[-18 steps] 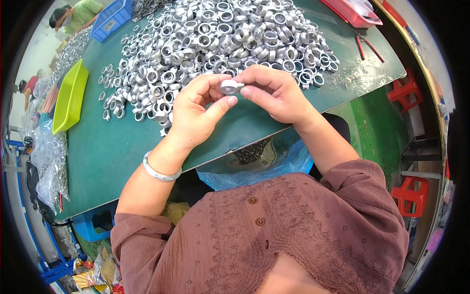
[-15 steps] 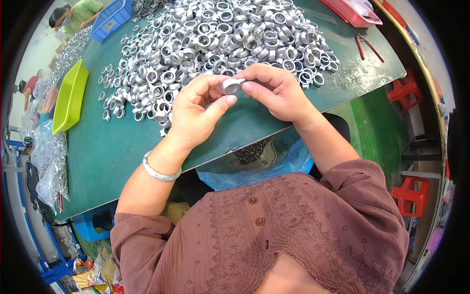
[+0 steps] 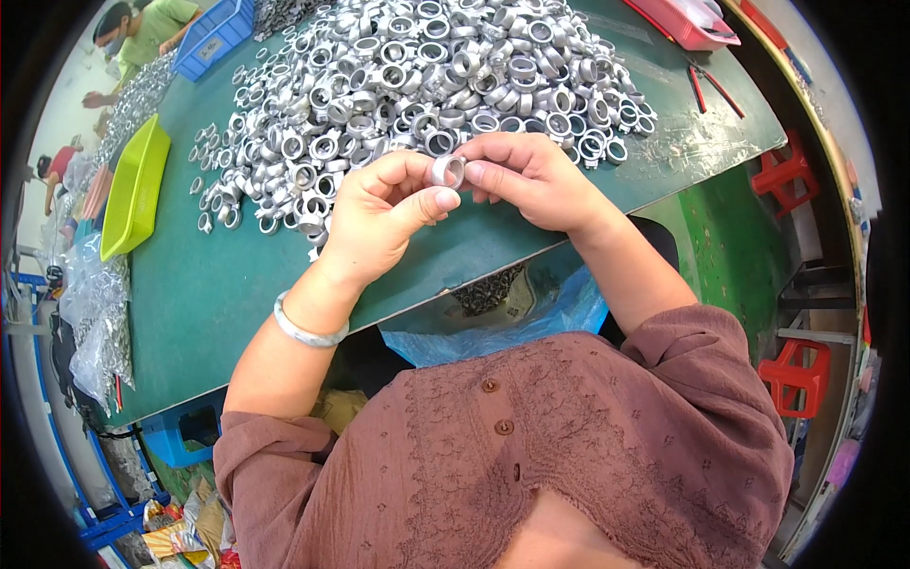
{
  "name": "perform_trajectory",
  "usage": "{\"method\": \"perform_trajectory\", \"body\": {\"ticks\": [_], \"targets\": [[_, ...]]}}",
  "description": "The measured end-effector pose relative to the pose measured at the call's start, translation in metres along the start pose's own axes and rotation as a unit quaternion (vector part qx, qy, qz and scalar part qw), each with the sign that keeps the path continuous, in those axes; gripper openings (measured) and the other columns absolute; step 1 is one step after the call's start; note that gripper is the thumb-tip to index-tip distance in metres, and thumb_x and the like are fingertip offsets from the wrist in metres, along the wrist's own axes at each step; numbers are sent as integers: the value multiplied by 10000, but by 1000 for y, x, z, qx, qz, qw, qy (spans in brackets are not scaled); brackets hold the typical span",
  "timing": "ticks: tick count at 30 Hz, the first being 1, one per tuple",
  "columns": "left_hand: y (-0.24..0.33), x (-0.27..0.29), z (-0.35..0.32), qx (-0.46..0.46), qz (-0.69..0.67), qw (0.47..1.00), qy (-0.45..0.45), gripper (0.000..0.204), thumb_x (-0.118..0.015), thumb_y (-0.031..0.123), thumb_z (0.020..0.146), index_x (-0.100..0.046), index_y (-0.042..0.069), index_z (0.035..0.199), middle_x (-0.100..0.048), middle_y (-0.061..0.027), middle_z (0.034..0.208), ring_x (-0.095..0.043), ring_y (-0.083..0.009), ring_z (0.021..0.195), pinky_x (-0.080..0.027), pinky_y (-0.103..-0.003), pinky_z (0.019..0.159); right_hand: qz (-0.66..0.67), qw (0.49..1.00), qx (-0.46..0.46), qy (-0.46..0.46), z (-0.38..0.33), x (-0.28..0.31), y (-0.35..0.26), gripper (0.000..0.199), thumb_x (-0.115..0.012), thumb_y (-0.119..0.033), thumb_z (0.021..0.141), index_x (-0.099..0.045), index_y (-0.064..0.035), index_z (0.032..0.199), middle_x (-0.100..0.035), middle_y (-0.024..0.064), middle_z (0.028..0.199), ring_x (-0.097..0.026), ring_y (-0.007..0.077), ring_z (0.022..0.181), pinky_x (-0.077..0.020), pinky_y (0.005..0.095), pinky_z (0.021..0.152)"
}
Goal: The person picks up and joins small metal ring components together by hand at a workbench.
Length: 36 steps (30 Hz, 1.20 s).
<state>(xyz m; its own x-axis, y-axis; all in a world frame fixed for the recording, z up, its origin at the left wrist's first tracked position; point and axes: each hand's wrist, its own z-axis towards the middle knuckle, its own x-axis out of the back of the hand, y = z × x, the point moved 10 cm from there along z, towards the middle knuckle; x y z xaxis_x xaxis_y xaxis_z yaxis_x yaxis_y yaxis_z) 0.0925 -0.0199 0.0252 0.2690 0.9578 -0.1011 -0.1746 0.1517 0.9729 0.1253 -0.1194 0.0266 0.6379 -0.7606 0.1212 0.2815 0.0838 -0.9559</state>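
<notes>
Left hand [image 3: 379, 213] and right hand [image 3: 531, 175] pinch one small silver ring [image 3: 446, 171] together, fingers closed on it. Ring held above green table [image 3: 209, 284], just beside big pile of silver rings [image 3: 417, 76].

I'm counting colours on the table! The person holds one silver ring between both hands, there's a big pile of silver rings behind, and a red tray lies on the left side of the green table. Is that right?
Almost. In the head view, the tray on the left is lime green, not red. The rest holds: the left hand and right hand hold one silver ring, with the pile of rings behind on the green table.
</notes>
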Motion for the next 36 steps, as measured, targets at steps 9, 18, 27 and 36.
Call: {"method": "perform_trajectory", "body": {"ticks": [9, 18, 27, 36], "targets": [[-21, -4, 0, 131, -159, 978, -25, 238, -499, 229, 901, -578, 9, 948, -614, -79, 831, -606, -145, 693, -491, -239, 618, 54, 995, -85, -21, -2, -2, 12, 203, -512, -218, 875, -605, -44, 925, -565, -11, 720, -516, 64, 642, -423, 203, 593], [-24, -7, 2, 149, -180, 972, -38, 215, -448, 162, 916, -506, 7, 1053, -621, -110, 841, -633, -163, 698, -527, -254, 615, 52, 996, -75, -16, -1, 0, 13, 223, -500, -242, 878, -603, -44, 862, -559, -13, 695, -508, 65, 613, -415, 197, 568], [-28, -11, -1, 159, -134, 977, -55, 192, -506, 150, 890, -515, 6, 1016, -602, -120, 897, -617, -186, 771, -510, -284, 692, 57, 996, -64, 22, 0, 8, 12, 221, -502, -234, 877, -600, -41, 829, -551, -16, 676, -493, 56, 595, -408, 191, 548], [-28, -16, -3, 174, -129, 975, -50, 182, -483, 115, 896, -527, -10, 1021, -618, -112, 876, -626, -160, 735, -515, -252, 652, 58, 996, -59, 21, 0, 7, 9, 195, -520, -200, 868, -596, -46, 776, -534, -26, 643, -483, 50, 582, -400, 192, 535]]}}
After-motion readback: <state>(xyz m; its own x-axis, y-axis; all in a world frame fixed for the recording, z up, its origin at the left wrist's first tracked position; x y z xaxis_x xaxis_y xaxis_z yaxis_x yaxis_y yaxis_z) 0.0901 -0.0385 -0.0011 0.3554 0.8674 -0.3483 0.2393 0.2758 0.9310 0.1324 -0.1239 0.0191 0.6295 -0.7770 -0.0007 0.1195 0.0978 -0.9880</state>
